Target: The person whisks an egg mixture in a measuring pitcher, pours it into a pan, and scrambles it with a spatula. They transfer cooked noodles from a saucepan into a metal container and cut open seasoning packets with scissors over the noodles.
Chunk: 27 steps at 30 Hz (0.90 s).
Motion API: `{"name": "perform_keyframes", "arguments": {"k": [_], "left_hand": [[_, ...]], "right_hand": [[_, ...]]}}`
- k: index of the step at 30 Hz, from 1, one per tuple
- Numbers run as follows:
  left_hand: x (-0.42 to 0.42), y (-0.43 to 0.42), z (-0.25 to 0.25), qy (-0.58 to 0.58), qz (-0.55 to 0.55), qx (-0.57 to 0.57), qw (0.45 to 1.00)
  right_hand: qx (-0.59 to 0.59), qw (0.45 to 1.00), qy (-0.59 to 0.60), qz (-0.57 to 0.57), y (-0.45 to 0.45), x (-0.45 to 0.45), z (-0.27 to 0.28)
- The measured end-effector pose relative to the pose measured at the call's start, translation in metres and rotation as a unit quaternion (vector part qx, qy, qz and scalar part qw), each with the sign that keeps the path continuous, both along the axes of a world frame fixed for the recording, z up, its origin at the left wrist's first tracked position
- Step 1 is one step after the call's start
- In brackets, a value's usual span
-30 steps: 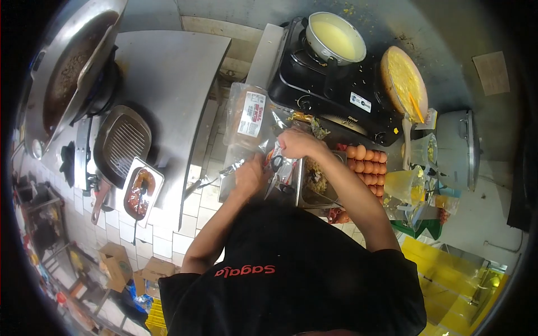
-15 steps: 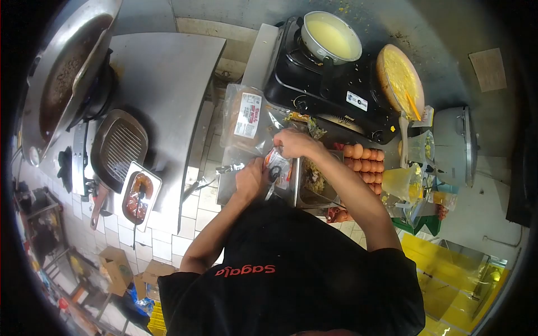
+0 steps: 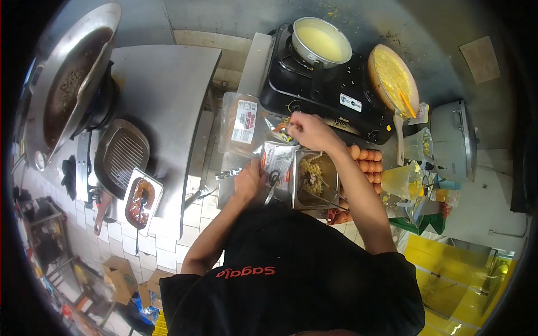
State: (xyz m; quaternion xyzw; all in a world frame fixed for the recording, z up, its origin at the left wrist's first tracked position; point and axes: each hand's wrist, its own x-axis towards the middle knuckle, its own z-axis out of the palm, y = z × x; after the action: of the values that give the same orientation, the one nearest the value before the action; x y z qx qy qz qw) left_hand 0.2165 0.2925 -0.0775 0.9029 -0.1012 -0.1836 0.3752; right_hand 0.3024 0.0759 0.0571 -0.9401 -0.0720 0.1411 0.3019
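Note:
My left hand (image 3: pixel 249 179) is closed on the left edge of a printed plastic packet (image 3: pixel 278 158) with white and red marks. The packet lies on the counter, and a black ring-shaped handle (image 3: pixel 273 178) rests over its lower part. My right hand (image 3: pixel 310 132) is raised above the packet's upper right, its fingers pinched together; what they hold, if anything, I cannot make out. Below my right wrist sits a metal container (image 3: pixel 316 201) with chopped pale food and a thin metal utensil in it. A wrapped brown block (image 3: pixel 242 120) with a white label lies behind my left hand.
A black stove (image 3: pixel 330 95) carries a pot (image 3: pixel 320 42) of pale yellow liquid and a pan (image 3: pixel 394 78) of yellow food. Eggs (image 3: pixel 370 166) stand right of my forearm. At left are a grill pan (image 3: pixel 122 154), a sauce tray (image 3: pixel 143 203) and a large wok (image 3: pixel 73 78).
My right hand has lifted off the packet and moved right, leaving more of the packet visible. My left hand stays at the packet's edge. The view has shifted slightly.

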Motion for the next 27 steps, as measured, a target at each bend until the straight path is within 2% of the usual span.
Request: {"name": "perform_keyframes", "arguments": {"k": [2,4,6,7,8,10,11,14,18,22,23,25,27], "left_hand": [[0.002,0.002,0.009,0.003,0.014,-0.028,1.0],[0.002,0.005,0.017,-0.012,0.024,-0.055,0.998],[0.006,0.006,0.04,-0.063,0.051,-0.073,0.994],[0.009,0.005,0.051,-0.089,0.063,-0.082,0.991],[0.013,0.003,0.058,-0.044,0.068,-0.204,0.976],[0.027,-0.002,0.071,0.052,0.075,-0.433,0.897],[0.035,-0.004,0.081,0.042,0.067,-0.461,0.884],[0.051,-0.001,0.078,0.172,0.093,-0.467,0.862],[0.051,0.014,0.078,0.14,0.14,-0.484,0.852],[0.036,0.035,0.102,0.148,0.198,-0.505,0.827],[0.036,0.045,0.093,0.153,0.203,-0.477,0.842],[0.032,0.053,0.099,0.14,0.205,-0.451,0.857],[0.028,0.06,0.107,0.138,0.206,-0.418,0.874]], "right_hand": [[0.102,0.99,0.027,-0.099,-0.006,-0.007,0.017],[0.209,0.971,0.015,-0.117,-0.018,-0.013,0.003],[0.293,0.948,0.015,-0.125,-0.016,-0.027,0.012],[0.299,0.946,0.027,-0.122,-0.017,-0.032,0.012],[0.329,0.937,0.038,-0.115,-0.015,-0.036,0.012],[0.388,0.914,0.06,-0.099,-0.006,-0.044,0.012],[0.394,0.913,0.046,-0.097,0.0,-0.047,0.013],[0.283,0.95,0.01,-0.129,0.002,-0.046,-0.004],[0.213,0.952,-0.08,-0.204,0.002,-0.047,-0.012],[-0.038,0.943,-0.254,-0.213,0.01,-0.06,-0.022],[-0.077,0.952,-0.229,-0.188,0.023,-0.069,0.003],[-0.147,0.981,-0.125,0.011,0.044,-0.083,0.011],[-0.216,0.96,-0.058,0.171,0.063,-0.107,-0.004]]}}
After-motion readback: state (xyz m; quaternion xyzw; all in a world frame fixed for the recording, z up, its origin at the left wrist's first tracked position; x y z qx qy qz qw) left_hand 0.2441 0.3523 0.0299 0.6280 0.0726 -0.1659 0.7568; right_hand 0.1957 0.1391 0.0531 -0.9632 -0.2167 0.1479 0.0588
